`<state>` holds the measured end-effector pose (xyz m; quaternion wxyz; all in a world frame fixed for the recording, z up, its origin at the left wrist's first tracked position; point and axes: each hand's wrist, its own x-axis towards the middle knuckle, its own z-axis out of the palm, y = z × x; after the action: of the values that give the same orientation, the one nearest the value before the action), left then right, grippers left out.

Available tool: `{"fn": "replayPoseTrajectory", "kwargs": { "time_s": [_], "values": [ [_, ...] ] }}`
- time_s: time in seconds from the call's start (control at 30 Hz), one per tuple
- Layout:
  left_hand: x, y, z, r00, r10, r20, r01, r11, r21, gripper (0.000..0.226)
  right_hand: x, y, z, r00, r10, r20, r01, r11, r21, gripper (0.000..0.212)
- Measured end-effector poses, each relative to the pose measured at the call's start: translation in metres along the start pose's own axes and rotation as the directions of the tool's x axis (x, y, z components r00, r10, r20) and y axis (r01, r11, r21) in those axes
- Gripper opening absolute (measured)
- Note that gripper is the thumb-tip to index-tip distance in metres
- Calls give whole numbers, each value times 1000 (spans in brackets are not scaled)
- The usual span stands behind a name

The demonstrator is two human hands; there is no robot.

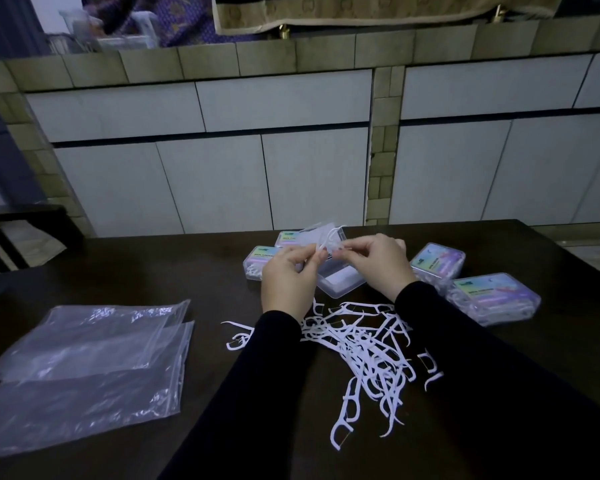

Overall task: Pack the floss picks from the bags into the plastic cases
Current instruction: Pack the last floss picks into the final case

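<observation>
A loose pile of white floss picks (364, 348) lies on the dark table between my forearms. My left hand (288, 278) and my right hand (378, 265) are raised together over an open clear plastic case (340, 280). Both pinch a small bunch of white floss picks (328, 245) between the fingertips. Closed cases with coloured labels lie around: two behind my left hand (260, 258) (288, 238) and two to the right (437, 261) (492, 297).
Two flat clear plastic bags (87, 368) lie on the left part of the dark table (187, 271). A tiled counter with white cabinet doors (222, 174) stands behind the table. A dark chair back (18, 237) shows at the left edge.
</observation>
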<state>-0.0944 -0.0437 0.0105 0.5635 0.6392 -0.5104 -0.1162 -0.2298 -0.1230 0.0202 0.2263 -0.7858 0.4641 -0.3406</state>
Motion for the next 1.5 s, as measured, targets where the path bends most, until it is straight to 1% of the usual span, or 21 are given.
{"fn": "replayPoseTrajectory", "kwargs": {
  "time_s": [0.03,0.07,0.13,0.23,0.33,0.4,0.5,0.6,0.67,0.8,0.87,0.93,1.0,1.03,1.07,1.13,1.17,1.3,1.4,1.5],
  "values": [
    [0,0,-1,1000,-4,-11,4,1000,-2,28,-2,-2,-1,1000,-8,24,11,991,-134,27],
    [0,0,-1,1000,-8,-23,8,1000,-4,28,-6,-5,-4,999,-21,44,30,974,-225,29],
    [0,0,-3,999,-15,-41,15,1000,-2,27,-13,-8,-6,996,-37,81,61,946,-319,28],
    [1,-2,-4,998,-26,-49,27,1000,11,29,-18,-8,-7,992,-17,124,64,922,-381,32],
    [-1,-1,-6,999,-38,-29,39,999,28,30,-18,-5,-11,990,-55,129,103,909,-403,43],
    [-4,2,-7,998,-59,-18,59,998,25,32,-18,-3,-15,991,-38,125,90,896,-436,53],
    [-7,4,-9,995,-95,18,94,995,28,34,-20,0,-22,986,36,161,37,902,-431,65],
    [-9,6,-9,993,-100,67,94,992,84,33,-21,5,-29,971,100,219,7,897,-441,77],
    [-11,9,-10,993,-75,96,63,991,121,29,-22,7,-31,960,119,253,0,904,-427,84],
    [-12,12,-13,994,-1,110,-28,965,261,24,-27,4,-34,948,104,302,19,926,-378,87],
    [-12,16,-14,991,68,116,-103,935,338,24,-29,-1,-34,945,96,313,33,924,-381,90],
    [-10,20,-15,983,126,131,-172,879,444,26,-32,-7,-32,950,85,299,38,924,-382,90],
    [-8,22,-15,970,136,202,-229,793,565,26,-35,-11,-31,957,69,282,49,919,-391,88],
    [-8,22,-15,961,122,248,-251,758,602,25,-36,-12,-31,958,61,280,58,916,-396,86],
    [-8,21,-14,953,98,286,-261,743,616,23,-37,-12,-32,957,58,285,63,915,-398,86],
    [-8,19,-13,945,59,322,-250,765,593,25,-35,-10,-33,945,75,320,63,914,-400,90],
    [-8,17,-14,947,50,318,-234,783,576,28,-34,-8,-33,937,86,339,61,914,-401,92],
    [-3,9,-21,967,7,253,-141,845,515,39,-31,-3,-32,929,88,359,67,915,-398,87],
    [-5,10,-24,969,-68,238,-73,840,537,51,-32,-1,-31,935,77,346,70,917,-392,85],
    [-5,12,-23,973,-120,196,-11,827,562,49,-33,-2,-29,939,80,335,61,919,-390,85]
  ]
}}
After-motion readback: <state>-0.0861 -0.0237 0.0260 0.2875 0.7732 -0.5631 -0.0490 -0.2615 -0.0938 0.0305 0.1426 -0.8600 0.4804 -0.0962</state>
